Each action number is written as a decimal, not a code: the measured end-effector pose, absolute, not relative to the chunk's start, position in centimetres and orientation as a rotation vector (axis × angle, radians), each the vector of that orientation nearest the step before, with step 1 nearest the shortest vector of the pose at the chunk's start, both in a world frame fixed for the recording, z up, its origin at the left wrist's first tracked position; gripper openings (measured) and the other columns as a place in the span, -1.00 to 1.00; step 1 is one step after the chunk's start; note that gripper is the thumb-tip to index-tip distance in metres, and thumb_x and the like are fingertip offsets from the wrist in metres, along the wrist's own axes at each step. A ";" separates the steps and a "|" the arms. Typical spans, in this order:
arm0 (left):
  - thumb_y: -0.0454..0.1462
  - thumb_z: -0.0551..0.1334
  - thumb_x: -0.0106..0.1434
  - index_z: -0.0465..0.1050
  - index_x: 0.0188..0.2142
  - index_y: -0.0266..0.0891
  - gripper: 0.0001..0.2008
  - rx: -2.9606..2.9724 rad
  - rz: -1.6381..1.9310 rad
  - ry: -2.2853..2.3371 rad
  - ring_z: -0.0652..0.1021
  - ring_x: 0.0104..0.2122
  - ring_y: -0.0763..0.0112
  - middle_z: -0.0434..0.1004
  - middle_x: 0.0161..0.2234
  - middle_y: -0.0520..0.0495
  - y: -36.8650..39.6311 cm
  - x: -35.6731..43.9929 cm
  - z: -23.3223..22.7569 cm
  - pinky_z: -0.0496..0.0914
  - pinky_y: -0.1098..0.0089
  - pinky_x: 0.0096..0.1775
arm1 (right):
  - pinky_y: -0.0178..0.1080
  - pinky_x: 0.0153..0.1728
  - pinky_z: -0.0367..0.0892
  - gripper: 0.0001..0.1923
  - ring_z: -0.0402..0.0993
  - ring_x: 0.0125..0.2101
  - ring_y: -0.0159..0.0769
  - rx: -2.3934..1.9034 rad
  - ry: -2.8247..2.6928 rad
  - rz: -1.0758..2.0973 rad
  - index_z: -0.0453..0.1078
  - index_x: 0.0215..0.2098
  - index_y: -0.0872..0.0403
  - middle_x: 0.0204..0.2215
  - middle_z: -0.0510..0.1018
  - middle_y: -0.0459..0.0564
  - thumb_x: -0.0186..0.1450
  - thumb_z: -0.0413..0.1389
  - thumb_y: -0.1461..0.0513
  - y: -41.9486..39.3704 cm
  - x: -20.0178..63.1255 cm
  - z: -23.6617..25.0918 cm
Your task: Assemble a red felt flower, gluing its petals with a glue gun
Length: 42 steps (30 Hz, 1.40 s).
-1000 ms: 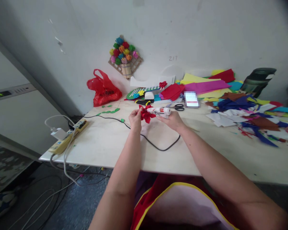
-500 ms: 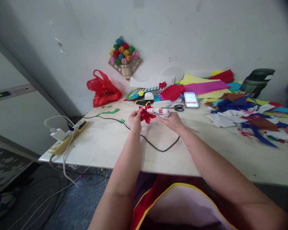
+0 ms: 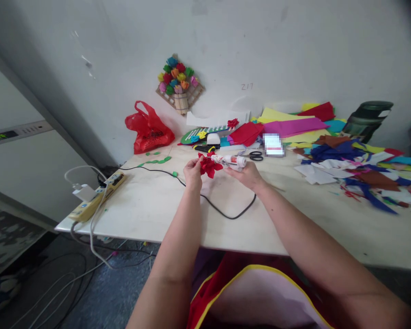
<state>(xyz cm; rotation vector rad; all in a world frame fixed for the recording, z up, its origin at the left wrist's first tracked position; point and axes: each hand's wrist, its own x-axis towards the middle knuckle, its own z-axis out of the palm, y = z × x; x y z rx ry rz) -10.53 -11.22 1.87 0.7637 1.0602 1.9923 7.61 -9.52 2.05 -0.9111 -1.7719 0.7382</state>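
Observation:
My left hand (image 3: pixel 192 173) is closed, its fingertips pinching a red paper flower (image 3: pixel 210 165) by its left edge above the table. The flower's petals spread to the right of my fingers. In my right hand (image 3: pixel 248 175) is a white glue gun (image 3: pixel 236 161), lying nearly level with its nozzle end pointing left. The nozzle end is at the flower; whether it touches the petals I cannot tell. My right fingers are partly hidden beneath the gun's body. A black cord (image 3: pixel 226 214) loops over the table below my hands.
Scissors (image 3: pixel 255 156), a phone (image 3: pixel 273 144) and a yellow-black cutter (image 3: pixel 204 148) lie behind my hands. Coloured paper scraps (image 3: pixel 370 169) and a dark bottle (image 3: pixel 366 119) are at right. A red bag (image 3: pixel 149 130) and power strip (image 3: pixel 97 196) are at left. Green pieces (image 3: pixel 159 160) lie nearby.
The glue gun has shifted slightly right and down with my right hand. My left hand keeps its pinch on the flower. The whole view has moved a little.

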 end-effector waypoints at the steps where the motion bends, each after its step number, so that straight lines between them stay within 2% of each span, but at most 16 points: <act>1: -0.07 0.45 -0.19 0.40 -0.48 -0.30 -0.59 0.768 1.990 1.058 0.48 -0.57 0.49 0.48 -0.56 0.01 -11.2 -10.5 1.8 0.30 0.48 -0.52 | -0.17 -0.27 0.43 -0.72 0.54 -0.31 -0.14 -0.888 -1.760 0.776 0.49 -0.37 0.08 -0.43 0.60 -0.01 0.04 0.25 0.06 -9.7 7.6 2.2; 3: -0.07 0.45 -0.18 0.41 -0.47 -0.29 -0.60 0.777 1.992 1.051 0.49 -0.56 0.48 0.47 -0.57 0.01 -11.2 -10.6 1.8 0.29 0.48 -0.52 | -0.20 -0.42 0.41 -0.72 0.50 -0.45 -0.20 -0.853 -1.708 0.889 0.49 -0.41 0.09 -0.56 0.54 -0.05 0.03 0.25 0.04 -10.1 7.7 2.5; 6: -0.08 0.46 -0.20 0.40 -0.49 -0.29 -0.60 0.777 1.998 1.060 0.48 -0.58 0.49 0.45 -0.59 0.02 -11.2 -10.7 1.8 0.28 0.48 -0.53 | -0.27 -0.62 0.29 -0.68 0.33 -0.65 -0.36 -0.807 -1.558 1.035 0.46 -0.45 0.11 -0.68 0.44 -0.11 -0.01 0.28 0.03 -10.6 7.7 3.0; 10: -0.10 0.46 -0.22 0.40 -0.50 -0.30 -0.60 0.758 2.007 1.073 0.45 -0.59 0.52 0.45 -0.59 0.03 -11.3 -10.9 1.9 0.27 0.49 -0.54 | -0.34 -0.69 0.22 -0.64 0.24 -0.71 -0.46 -0.765 -1.347 1.074 0.42 -0.44 0.13 -0.69 0.40 -0.16 -0.04 0.28 0.03 -10.3 7.6 3.3; 13: -0.11 0.46 -0.22 0.41 -0.48 -0.30 -0.61 0.741 2.033 1.063 0.46 -0.58 0.51 0.45 -0.59 0.04 -11.3 -11.1 2.0 0.26 0.49 -0.54 | -0.35 -0.69 0.21 -0.62 0.23 -0.71 -0.45 -0.904 -1.261 1.006 0.42 -0.44 0.13 -0.72 0.37 -0.17 -0.04 0.26 0.00 -9.3 7.9 2.9; 17: -0.13 0.46 -0.22 0.42 -0.50 -0.30 -0.63 0.693 2.101 1.026 0.43 -0.60 0.54 0.44 -0.60 0.06 -11.3 -11.2 2.2 0.24 0.50 -0.55 | -0.29 -0.61 0.28 -0.63 0.37 -0.63 -0.31 -1.285 -1.344 0.830 0.45 -0.37 0.12 -0.66 0.45 -0.08 0.00 0.23 0.01 -7.7 8.6 1.7; 21: -0.16 0.46 -0.23 0.41 -0.50 -0.29 -0.64 0.633 2.188 0.954 0.44 -0.58 0.54 0.46 -0.59 0.05 -11.4 -11.5 2.6 0.28 0.50 -0.51 | -0.19 -0.33 0.37 -0.62 0.51 -0.31 -0.11 -1.493 -1.615 0.490 0.45 -0.16 0.02 -0.34 0.59 0.03 0.07 0.18 0.08 -7.4 9.1 1.3; 25: -0.17 0.47 -0.24 0.41 -0.51 -0.29 -0.64 0.585 2.254 0.929 0.46 -0.57 0.53 0.48 -0.57 0.03 -11.6 -11.6 2.8 0.30 0.48 -0.48 | -0.19 -0.17 0.36 -0.52 0.49 -0.13 -0.11 -1.467 -1.891 0.449 0.35 0.05 -0.04 -0.15 0.58 -0.02 0.13 0.08 0.25 -7.7 8.3 0.9; 28: -0.17 0.47 -0.25 0.42 -0.51 -0.30 -0.64 0.583 2.271 0.907 0.46 -0.57 0.53 0.48 -0.57 0.04 -11.6 -11.6 2.8 0.30 0.48 -0.48 | -0.20 -0.07 0.33 -0.43 0.44 -0.06 -0.12 -1.290 -2.123 0.321 0.29 0.14 0.05 -0.01 0.50 0.08 0.14 0.05 0.35 -7.8 7.1 0.0; 30: -0.16 0.47 -0.25 0.42 -0.51 -0.30 -0.64 0.599 2.264 0.892 0.46 -0.56 0.53 0.49 -0.57 0.04 -11.5 -11.4 2.7 0.31 0.49 -0.46 | -0.20 -0.06 0.33 -0.47 0.44 -0.10 -0.12 -1.254 -2.235 0.239 0.31 0.13 0.14 -0.06 0.50 0.16 0.16 0.04 0.38 -7.8 6.2 -0.7; 35: -0.14 0.47 -0.23 0.44 -0.50 -0.30 -0.63 0.687 2.171 0.931 0.44 -0.59 0.56 0.49 -0.56 0.04 -11.3 -10.7 2.5 0.27 0.51 -0.51 | -0.16 -0.08 0.32 -0.61 0.41 -0.12 -0.11 -1.218 -2.341 0.125 0.40 0.04 0.14 -0.19 0.53 0.14 0.25 0.03 0.31 -7.9 4.8 -1.4; 39: -0.11 0.47 -0.22 0.45 -0.48 -0.31 -0.61 0.772 2.075 0.964 0.42 -0.61 0.57 0.47 -0.58 0.04 -11.5 -10.0 2.3 0.22 0.51 -0.55 | -0.15 -0.09 0.30 -0.62 0.39 -0.12 -0.07 -1.247 -2.376 0.066 0.43 -0.01 0.17 -0.17 0.52 0.18 0.21 0.05 0.36 -8.2 4.6 -1.1; 42: -0.11 0.48 -0.23 0.46 -0.49 -0.31 -0.61 0.816 2.034 0.971 0.44 -0.59 0.55 0.49 -0.57 0.03 -11.6 -9.6 2.3 0.27 0.50 -0.51 | -0.15 -0.09 0.30 -0.63 0.39 -0.12 -0.06 -1.249 -2.373 0.097 0.46 -0.09 0.14 -0.17 0.51 0.18 0.14 0.07 0.39 -8.4 5.0 -0.9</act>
